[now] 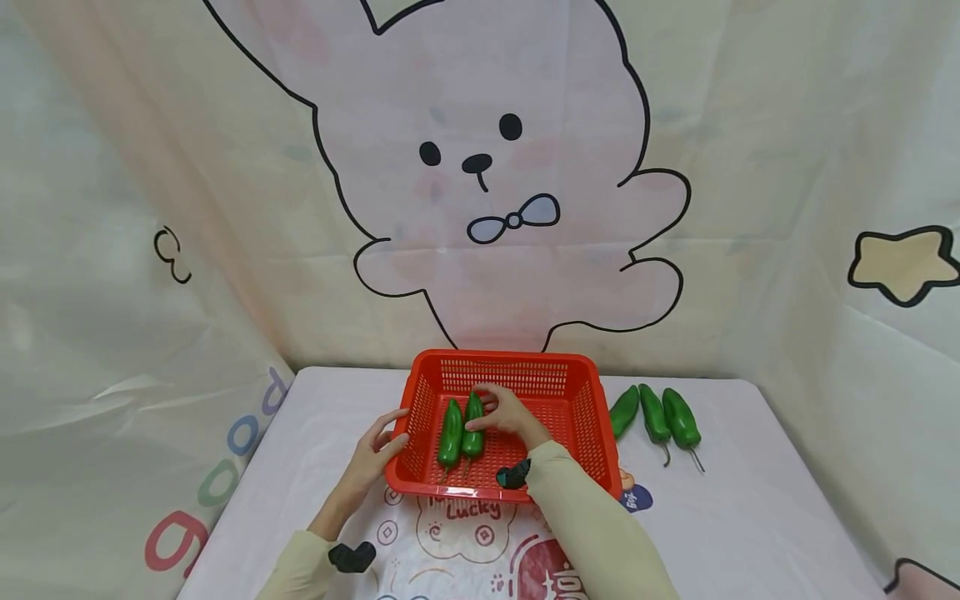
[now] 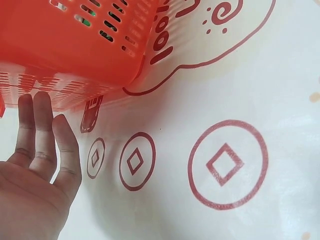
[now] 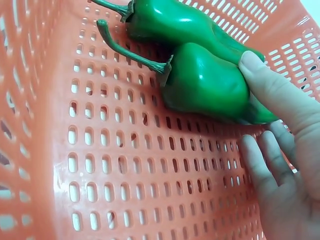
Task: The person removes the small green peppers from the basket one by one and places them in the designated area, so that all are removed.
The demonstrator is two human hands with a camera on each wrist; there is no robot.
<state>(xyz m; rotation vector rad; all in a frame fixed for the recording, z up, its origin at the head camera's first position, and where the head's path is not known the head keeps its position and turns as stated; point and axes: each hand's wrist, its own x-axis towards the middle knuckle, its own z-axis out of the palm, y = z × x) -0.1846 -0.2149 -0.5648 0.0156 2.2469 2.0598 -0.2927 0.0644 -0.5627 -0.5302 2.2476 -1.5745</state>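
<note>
Inside the red plastic basket [image 1: 558,421], two green peppers [image 1: 451,433] lie side by side, stems toward the near side. My right hand [image 1: 510,414] reaches in and pinches the right-hand pepper [image 3: 205,85] near its tip. In the right wrist view the thumb [image 3: 272,82] presses its side; the index finger is partly hidden behind the tip, and the other fingers stand apart from the pepper. Against the basket's left side rests my left hand [image 1: 371,454]. Its fingers [image 2: 44,130] are nearly straight, their tips at the slotted wall in the left wrist view.
Three more green peppers [image 1: 654,414] lie on the white table [image 1: 720,517], right of the basket; the basket's wall partly covers one. Printed drawings [image 1: 465,533] mark the cloth in front. A curtain with a cartoon animal [image 1: 487,275] hangs behind the table.
</note>
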